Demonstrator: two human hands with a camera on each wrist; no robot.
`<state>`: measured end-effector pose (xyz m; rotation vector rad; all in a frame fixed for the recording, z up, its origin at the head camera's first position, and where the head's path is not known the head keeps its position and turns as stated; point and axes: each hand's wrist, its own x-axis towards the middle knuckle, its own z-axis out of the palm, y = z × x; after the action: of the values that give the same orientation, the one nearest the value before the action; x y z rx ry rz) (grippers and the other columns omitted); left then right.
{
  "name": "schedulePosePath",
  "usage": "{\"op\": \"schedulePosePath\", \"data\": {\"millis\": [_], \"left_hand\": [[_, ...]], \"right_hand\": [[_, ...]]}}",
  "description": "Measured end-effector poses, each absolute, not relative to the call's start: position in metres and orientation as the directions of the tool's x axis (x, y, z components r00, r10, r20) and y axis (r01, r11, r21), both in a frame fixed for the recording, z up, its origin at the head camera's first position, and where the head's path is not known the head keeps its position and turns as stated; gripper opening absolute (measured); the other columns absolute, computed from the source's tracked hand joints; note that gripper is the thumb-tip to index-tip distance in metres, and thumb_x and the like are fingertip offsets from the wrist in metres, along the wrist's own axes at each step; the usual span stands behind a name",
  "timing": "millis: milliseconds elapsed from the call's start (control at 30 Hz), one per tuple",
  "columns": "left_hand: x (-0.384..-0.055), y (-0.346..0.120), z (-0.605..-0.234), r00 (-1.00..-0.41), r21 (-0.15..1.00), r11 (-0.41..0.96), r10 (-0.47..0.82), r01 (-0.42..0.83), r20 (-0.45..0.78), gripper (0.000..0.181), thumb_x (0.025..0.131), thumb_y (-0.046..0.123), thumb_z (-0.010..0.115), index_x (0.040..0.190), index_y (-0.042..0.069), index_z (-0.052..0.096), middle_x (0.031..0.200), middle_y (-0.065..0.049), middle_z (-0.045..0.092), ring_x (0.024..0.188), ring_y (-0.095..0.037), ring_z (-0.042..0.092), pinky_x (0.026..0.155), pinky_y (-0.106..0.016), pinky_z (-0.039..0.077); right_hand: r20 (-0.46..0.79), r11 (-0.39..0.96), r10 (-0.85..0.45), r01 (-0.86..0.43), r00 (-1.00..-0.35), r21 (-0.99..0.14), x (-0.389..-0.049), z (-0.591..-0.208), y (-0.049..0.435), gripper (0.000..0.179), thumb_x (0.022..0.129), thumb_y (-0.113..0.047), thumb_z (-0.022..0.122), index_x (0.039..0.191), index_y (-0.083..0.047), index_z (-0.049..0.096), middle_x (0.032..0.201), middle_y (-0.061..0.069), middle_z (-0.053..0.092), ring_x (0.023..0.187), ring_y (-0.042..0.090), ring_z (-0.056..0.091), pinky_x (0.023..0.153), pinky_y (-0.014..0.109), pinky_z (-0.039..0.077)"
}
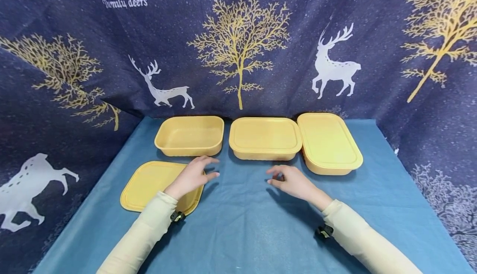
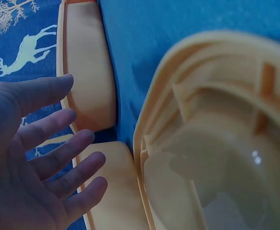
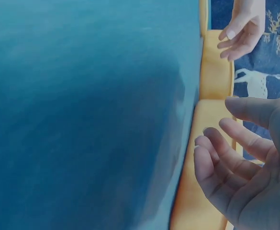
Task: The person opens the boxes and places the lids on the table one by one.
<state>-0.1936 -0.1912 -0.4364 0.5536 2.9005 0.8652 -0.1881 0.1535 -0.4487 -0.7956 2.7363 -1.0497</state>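
My left hand hovers over the right part of a loose yellow lid lying on the blue cloth. Its fingers are spread and hold nothing. Just beyond it stands a yellow box without a lid. My right hand is in the air over the cloth, its fingers loosely bent with nothing between them. Nearest to it are a lidded yellow box in the middle and another lidded box at the right, set at an angle. In the left wrist view, the ridged lid looms close up.
Blue cloth covers the table. Behind it and at both sides hangs a dark blue curtain printed with deer and trees. The boxes stand in a row along the back edge; the middle and right ones touch or nearly touch.
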Motion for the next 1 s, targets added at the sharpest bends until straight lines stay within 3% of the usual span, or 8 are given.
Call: {"op": "schedulePosePath", "data": {"millis": [200, 500, 800, 1000], "left_hand": [[-0.198, -0.188, -0.435, -0.932, 0.526, 0.783, 0.357, 0.333, 0.057, 0.045, 0.096, 0.027, 0.071, 0.136, 0.009, 0.063, 0.141, -0.015, 0.057, 0.131, -0.038, 0.049, 0.105, -0.057, 0.041], [-0.215, -0.176, -0.412, -0.915, 0.494, 0.776, 0.383, 0.392, 0.123, 0.047, 0.096, 0.031, 0.070, 0.139, 0.012, 0.061, 0.137, -0.011, 0.058, 0.126, -0.034, 0.054, 0.104, -0.053, 0.043], [-0.227, -0.173, -0.396, -0.906, 0.494, 0.762, 0.395, 0.417, 0.156, 0.047, 0.098, 0.035, 0.068, 0.139, 0.012, 0.061, 0.138, -0.009, 0.058, 0.130, -0.032, 0.052, 0.107, -0.050, 0.042], [-0.240, -0.166, -0.398, -0.894, 0.515, 0.737, 0.418, 0.436, 0.159, 0.052, 0.098, 0.034, 0.069, 0.142, 0.010, 0.057, 0.140, -0.010, 0.056, 0.129, -0.032, 0.053, 0.107, -0.050, 0.041]], "right_hand": [[0.074, 0.644, -0.471, -0.400, -0.879, -0.652, -0.187, -0.450, 0.170, 0.027, 0.096, -0.022, 0.071, 0.120, -0.011, 0.072, 0.100, -0.002, 0.069, 0.071, 0.008, 0.057, 0.061, 0.028, 0.049], [0.139, 0.663, -0.407, -0.397, -0.903, -0.635, -0.200, -0.426, 0.184, 0.028, 0.096, -0.022, 0.071, 0.121, -0.009, 0.071, 0.099, -0.001, 0.069, 0.085, 0.014, 0.063, 0.073, 0.036, 0.051], [0.199, 0.671, -0.340, -0.386, -0.919, -0.633, -0.206, -0.403, 0.192, 0.026, 0.095, -0.014, 0.071, 0.119, -0.004, 0.071, 0.093, 0.002, 0.070, 0.079, 0.015, 0.061, 0.073, 0.035, 0.049], [0.273, 0.686, -0.296, -0.403, -0.915, -0.606, -0.214, -0.402, 0.194, 0.036, 0.094, -0.015, 0.073, 0.127, -0.003, 0.067, 0.117, 0.015, 0.064, 0.090, 0.027, 0.060, 0.077, 0.042, 0.047]]}}
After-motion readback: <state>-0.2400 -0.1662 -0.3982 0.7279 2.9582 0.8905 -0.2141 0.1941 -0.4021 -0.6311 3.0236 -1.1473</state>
